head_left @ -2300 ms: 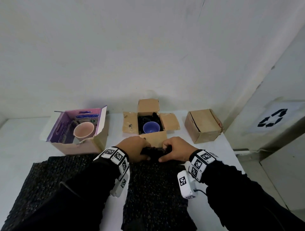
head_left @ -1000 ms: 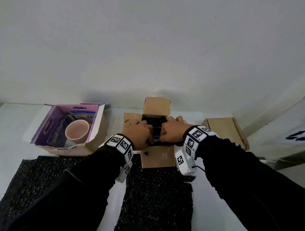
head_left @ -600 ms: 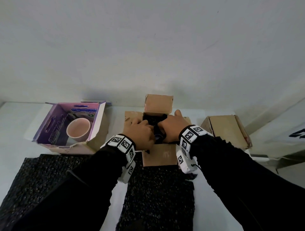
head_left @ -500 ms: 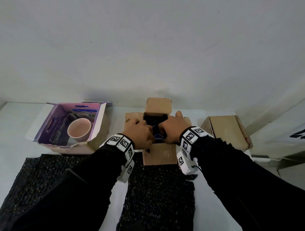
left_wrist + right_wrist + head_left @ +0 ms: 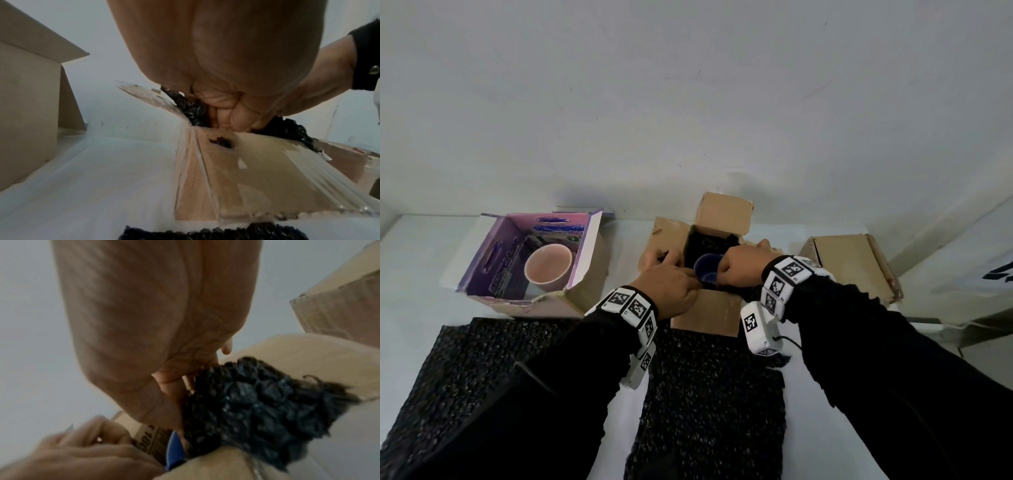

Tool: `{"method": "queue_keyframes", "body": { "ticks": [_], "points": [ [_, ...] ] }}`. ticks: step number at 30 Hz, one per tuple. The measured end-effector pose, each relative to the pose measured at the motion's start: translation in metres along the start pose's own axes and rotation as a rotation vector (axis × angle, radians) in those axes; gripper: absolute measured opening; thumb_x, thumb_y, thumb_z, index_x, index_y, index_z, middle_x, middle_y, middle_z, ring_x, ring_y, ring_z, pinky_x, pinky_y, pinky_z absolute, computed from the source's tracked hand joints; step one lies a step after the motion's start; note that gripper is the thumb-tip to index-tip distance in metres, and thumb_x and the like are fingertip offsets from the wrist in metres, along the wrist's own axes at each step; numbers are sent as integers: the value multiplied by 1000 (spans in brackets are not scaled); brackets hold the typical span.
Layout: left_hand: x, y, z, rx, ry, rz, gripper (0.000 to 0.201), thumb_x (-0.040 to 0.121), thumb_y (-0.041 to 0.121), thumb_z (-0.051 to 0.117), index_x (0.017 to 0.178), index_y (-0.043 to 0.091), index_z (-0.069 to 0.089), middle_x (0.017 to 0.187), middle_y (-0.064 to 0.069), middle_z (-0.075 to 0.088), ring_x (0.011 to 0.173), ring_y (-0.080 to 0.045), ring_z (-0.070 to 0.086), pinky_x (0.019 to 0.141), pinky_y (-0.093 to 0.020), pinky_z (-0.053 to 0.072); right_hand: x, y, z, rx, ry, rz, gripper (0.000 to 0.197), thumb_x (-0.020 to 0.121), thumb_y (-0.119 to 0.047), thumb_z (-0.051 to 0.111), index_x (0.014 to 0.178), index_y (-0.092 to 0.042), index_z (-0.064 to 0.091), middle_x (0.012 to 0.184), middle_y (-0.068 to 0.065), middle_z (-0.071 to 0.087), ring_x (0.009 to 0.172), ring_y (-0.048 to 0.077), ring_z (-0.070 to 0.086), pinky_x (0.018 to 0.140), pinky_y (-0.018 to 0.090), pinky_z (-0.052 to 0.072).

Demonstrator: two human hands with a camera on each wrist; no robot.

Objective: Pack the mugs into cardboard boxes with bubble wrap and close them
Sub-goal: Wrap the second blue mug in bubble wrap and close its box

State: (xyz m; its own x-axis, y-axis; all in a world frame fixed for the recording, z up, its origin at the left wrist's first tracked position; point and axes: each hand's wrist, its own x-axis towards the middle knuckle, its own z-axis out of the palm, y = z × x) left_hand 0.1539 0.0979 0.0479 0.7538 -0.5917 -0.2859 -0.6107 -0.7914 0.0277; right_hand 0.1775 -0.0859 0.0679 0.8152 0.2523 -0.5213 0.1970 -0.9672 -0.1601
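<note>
At the bottom of the head view two sheets of black bubble wrap [image 5: 709, 404] lie flat on the white table [image 5: 822, 411], one at lower left and one at lower centre, partly under the person's black sleeves. Above them, at centre frame, stands an open cardboard box [image 5: 705, 313] with its flaps spread outward. The left hand [image 5: 671, 284] reaches over the box's near left corner, fingers bent down at the rim beside black wrap; whether they pinch anything cannot be told. The right hand [image 5: 739, 270] is at the box's right rim, its fingers curled down around a bunched wad of bubble wrap lining the inside, as the right wrist view shows. Between the two hands, inside the box, sits the blue mug [image 5: 705, 272], surrounded by black wrap. At left of frame a purple box [image 5: 585, 246] stands open, holding a pink mug [image 5: 548, 269] upright. At right of frame a closed cardboard box [image 5: 849, 263] rests near the wall [image 5: 688, 102].
</note>
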Motion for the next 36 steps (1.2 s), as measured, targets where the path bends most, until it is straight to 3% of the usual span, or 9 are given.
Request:
{"method": "queue_keyframes", "body": {
  "ticks": [6,9,12,16,22,26,29,32,36],
  "points": [
    [4,1,3,-95,34,-48,38,94,30,27,126,30,48,102,-4,61,119,-19,34,104,-48,14,-3,4,1,-72,37,-60,14,83,-25,66,91,-36,70,91,-14,65,95,14,53,93,44,25],
    [5,1,4,-89,5,-29,42,95,33,26,128,32,51,109,2,62,120,-16,32,105,-48,12,3,3,10,-75,145,-42,15,80,-24,66,86,-32,55,87,-9,62,89,17,56,93,44,25],
    [5,0,6,-46,-2,18,43,98,42,25,127,38,56,117,15,61,118,-16,31,105,-48,12,7,3,16,-197,217,-61,9,82,-32,62,87,-29,56,85,-4,62,86,21,57,92,45,26],
    [7,-5,14,11,86,62,47,97,57,26,117,35,62,112,13,63,119,-15,37,106,-47,14,7,3,22,-307,328,-62,7,85,-32,58,80,-29,55,82,-4,60,94,22,51,88,43,27],
    [9,-4,19,75,340,31,43,80,64,55,96,27,71,104,-1,53,102,-26,43,82,-41,34,-5,17,22,-62,328,-97,7,84,-36,59,81,-30,56,84,-9,57,103,18,46,85,39,26],
    [5,-11,22,-37,494,-156,63,61,78,60,87,21,62,97,-3,48,92,-24,44,75,-38,43,-22,25,40,-225,529,-112,49,87,-67,35,76,-29,64,85,-12,57,101,18,44,85,42,31],
    [5,-15,26,-222,535,-138,64,61,72,67,94,18,54,94,-1,49,86,-20,45,72,-33,43,-31,24,57,-276,556,-152,63,89,-70,23,77,-28,69,83,-13,60,102,20,44,87,44,28],
    [4,-13,21,-249,542,-53,40,81,53,47,97,18,58,93,0,59,90,-23,51,79,-36,44,-32,26,65,-207,624,-216,45,93,-59,32,82,-27,62,80,-12,61,104,22,46,92,48,25],
    [6,-12,16,29,378,-43,48,88,43,25,94,26,69,92,7,70,101,-20,53,88,-38,35,-32,28,62,-200,539,-227,50,94,-58,21,86,-27,60,84,-13,63,118,19,43,100,47,17]
  ]
}}
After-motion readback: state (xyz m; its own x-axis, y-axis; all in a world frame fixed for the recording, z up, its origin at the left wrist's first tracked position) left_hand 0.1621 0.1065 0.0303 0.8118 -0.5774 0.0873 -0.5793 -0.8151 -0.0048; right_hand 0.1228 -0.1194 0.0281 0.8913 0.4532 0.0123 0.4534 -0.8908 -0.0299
